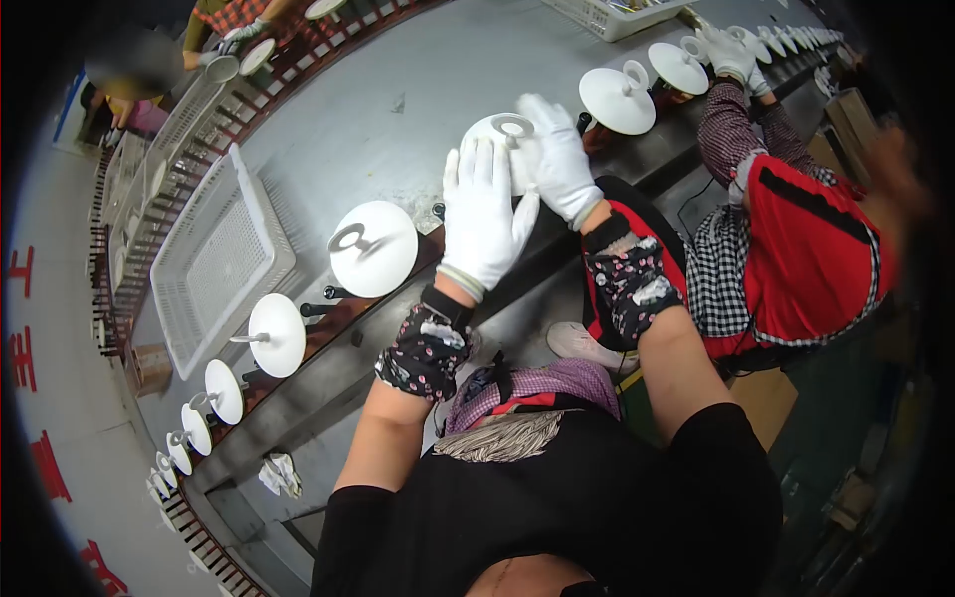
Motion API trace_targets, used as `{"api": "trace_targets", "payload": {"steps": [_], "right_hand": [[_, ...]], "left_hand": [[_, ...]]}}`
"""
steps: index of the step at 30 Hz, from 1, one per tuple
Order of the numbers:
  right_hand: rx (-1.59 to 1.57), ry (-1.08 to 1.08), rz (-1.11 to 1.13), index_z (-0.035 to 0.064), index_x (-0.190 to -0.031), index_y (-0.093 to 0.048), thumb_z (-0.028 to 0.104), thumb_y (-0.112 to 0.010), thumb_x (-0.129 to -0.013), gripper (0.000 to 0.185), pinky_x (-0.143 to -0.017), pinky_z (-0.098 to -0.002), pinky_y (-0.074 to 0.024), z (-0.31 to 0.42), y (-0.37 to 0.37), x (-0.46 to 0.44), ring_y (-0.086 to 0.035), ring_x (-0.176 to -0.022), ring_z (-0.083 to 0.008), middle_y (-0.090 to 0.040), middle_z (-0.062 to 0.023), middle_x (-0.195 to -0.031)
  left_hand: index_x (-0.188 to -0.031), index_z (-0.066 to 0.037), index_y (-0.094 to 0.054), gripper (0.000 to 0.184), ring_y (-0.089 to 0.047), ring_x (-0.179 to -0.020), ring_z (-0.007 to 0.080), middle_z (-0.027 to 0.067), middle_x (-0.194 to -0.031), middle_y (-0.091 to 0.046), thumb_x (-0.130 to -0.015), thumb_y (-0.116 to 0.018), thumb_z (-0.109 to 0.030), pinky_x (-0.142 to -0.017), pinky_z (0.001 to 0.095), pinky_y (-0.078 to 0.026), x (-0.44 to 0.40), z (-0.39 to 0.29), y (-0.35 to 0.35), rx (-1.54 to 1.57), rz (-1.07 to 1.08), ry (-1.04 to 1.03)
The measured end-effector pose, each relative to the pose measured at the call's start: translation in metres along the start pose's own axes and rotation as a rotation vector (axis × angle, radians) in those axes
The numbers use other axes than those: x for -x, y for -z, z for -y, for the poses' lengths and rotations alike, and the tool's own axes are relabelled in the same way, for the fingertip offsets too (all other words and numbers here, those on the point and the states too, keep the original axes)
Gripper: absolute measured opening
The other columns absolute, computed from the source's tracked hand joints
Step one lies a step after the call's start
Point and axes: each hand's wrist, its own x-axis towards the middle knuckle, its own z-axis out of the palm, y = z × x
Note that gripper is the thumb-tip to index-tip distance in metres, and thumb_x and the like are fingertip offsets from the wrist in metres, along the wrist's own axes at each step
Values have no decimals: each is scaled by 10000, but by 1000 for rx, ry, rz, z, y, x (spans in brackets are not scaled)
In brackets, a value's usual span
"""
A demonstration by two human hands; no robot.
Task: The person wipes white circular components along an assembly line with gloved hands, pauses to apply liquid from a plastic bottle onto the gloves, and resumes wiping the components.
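A round white disc with a ring-shaped handle [502,127], like a lid, sits at the conveyor's edge between my hands. My left hand [482,214], in a white glove, lies flat over its near left side, fingers stretched out. On the disc's right side is my right hand [559,159], also gloved, its fingers extended and slightly blurred; its palm side is hidden. Left of my hands stands another white disc with a ring [373,249], and to the right a similar one [617,101].
More white discs, such as this one [277,335], line the curved conveyor rail. A white plastic basket [224,254] stands on the grey table [368,109]. At right, a co-worker's gloved hands [731,55] touch another disc; a person works across the table. A crumpled cloth [281,476] lies below.
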Motion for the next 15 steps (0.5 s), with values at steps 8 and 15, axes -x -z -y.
{"api": "trace_targets", "payload": {"steps": [8, 15], "right_hand": [[-413, -174, 221, 0, -1368, -676, 267, -607, -987, 471, -1144, -439, -471, 12, -41, -7, -617, -1306, -393, -688, -220, -1371], [-424, -148, 316, -61, -1566, -471, 186, -618, -1058, 584, -1184, -372, -459, 24, -68, 25, -590, -1392, -270, -591, -194, -1534]], "left_hand": [[-1406, 10, -599, 633, -463, -1470, 471, 300, -1459, -579, -846, -688, -270, -1275, 586, -270, -16, 54, -15, -2, 21, 143], [-1453, 57, -555, 656, -465, -1449, 506, 332, -1469, -555, -890, -696, -249, -1244, 612, -309, 58, 28, 15, -31, -131, 121]]}}
